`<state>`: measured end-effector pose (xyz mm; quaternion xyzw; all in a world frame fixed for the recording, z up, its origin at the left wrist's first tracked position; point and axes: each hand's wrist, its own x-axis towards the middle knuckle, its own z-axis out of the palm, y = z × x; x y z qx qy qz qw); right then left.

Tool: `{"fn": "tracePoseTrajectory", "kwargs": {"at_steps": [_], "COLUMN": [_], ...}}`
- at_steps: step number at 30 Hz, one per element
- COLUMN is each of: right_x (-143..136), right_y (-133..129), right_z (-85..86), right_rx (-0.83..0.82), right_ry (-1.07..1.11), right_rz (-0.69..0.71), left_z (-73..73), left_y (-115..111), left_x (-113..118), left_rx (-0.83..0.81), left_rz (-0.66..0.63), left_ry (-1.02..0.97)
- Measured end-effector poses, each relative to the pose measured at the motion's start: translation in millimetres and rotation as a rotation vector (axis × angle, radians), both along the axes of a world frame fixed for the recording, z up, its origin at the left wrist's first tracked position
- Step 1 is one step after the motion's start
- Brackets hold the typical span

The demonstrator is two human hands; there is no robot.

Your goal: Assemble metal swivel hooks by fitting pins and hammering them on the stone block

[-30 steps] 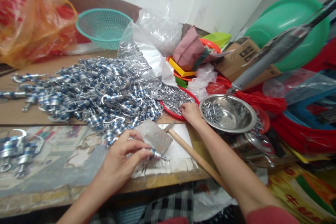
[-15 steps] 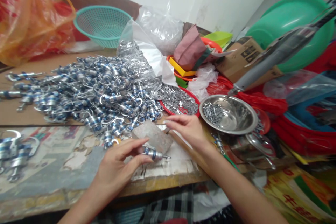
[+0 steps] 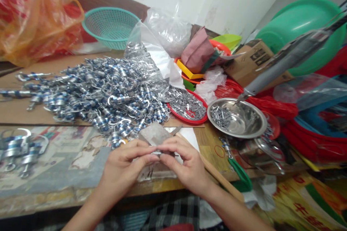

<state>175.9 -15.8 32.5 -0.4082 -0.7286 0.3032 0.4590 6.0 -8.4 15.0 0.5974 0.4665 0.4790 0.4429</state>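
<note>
Both hands meet at the table's front edge, before a grey block [image 3: 155,133]. My left hand [image 3: 128,162] is closed, its thumb and fingers pinching a small metal fitting [image 3: 155,153] that the fingers mostly cover. From the right, my right hand [image 3: 187,162] pinches at the same fitting, with fingertips touching those of the left. A wooden-handled tool [image 3: 221,178] lies beside and partly under the right wrist. Behind the hands spreads a big pile of silver and blue metal fittings [image 3: 103,90]. Several more fittings [image 3: 24,151] lie at the left.
A red tray [image 3: 187,120] of small metal pieces and a steel bowl [image 3: 251,121] of pins stand right of the pile. A grey powered tool [image 3: 284,65] hangs above the bowl. A turquoise basket [image 3: 111,25] and an orange bag [image 3: 40,25] are at the back.
My right hand has moved left and closed on the fitting held in my left hand. The wooden handle beside the right wrist shows more fully. The view has shifted slightly.
</note>
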Motion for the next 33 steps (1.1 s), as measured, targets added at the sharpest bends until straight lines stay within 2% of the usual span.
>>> {"fn": "tracePoseTrajectory", "kwargs": {"at_steps": [3,6,10,12,14,16,19,22,24,25,26,28,30,33], "right_x": [4.5,11.2,16.2,15.8,13.7,10.1,4.0,4.7,14.0,21.7,30.9,51.2,68.5,80.6], "right_y": [-5.5,-6.2,-3.6,-2.8,-3.2,-5.1,-8.9,-4.6,10.3,22.1,36.4,68.9,99.8,130.6], "right_z": [-6.9,-12.9,-11.2,-9.6,-9.6,-10.7,-10.8,-5.8,-0.7,1.6,3.3,3.5,-0.8,-11.6], "right_rx": [0.3,0.579,0.683,0.645,0.553,0.444,0.332,0.195,0.121,0.098,0.086,0.02,-0.053,-0.136], "right_ry": [-0.108,-0.313,-0.394,-0.368,-0.313,-0.221,-0.087,-0.089,-0.184,-0.284,-0.394,-0.727,-0.842,-0.932], "right_rz": [-0.005,0.074,0.103,0.087,0.067,0.04,-0.002,0.003,0.0,-0.065,-0.156,-0.463,-0.528,-0.531], "left_z": [6.9,11.9,14.0,14.4,14.6,14.3,12.3,9.6,8.0,7.3,6.4,4.1,0.6,-5.1], "left_y": [-1.6,-1.1,-1.0,-1.8,-2.9,-4.4,-6.7,-7.4,-5.9,-4.6,-3.1,0.1,3.3,7.3], "left_x": [-0.1,2.4,4.1,2.4,0.0,-1.4,0.4,4.6,6.4,6.7,6.6,5.6,4.2,2.1], "left_rx": [-0.089,-0.039,0.138,0.166,0.109,-0.025,-0.275,-0.426,-0.464,-0.478,-0.493,-0.522,-0.535,-0.543], "left_rz": [-0.009,0.002,0.034,0.014,-0.039,-0.082,-0.077,-0.035,-0.013,-0.017,-0.03,-0.066,-0.086,-0.091], "left_ry": [0.0,0.099,0.19,0.194,0.18,0.137,-0.027,-0.182,-0.248,-0.277,-0.301,-0.323,-0.326,-0.325]}}
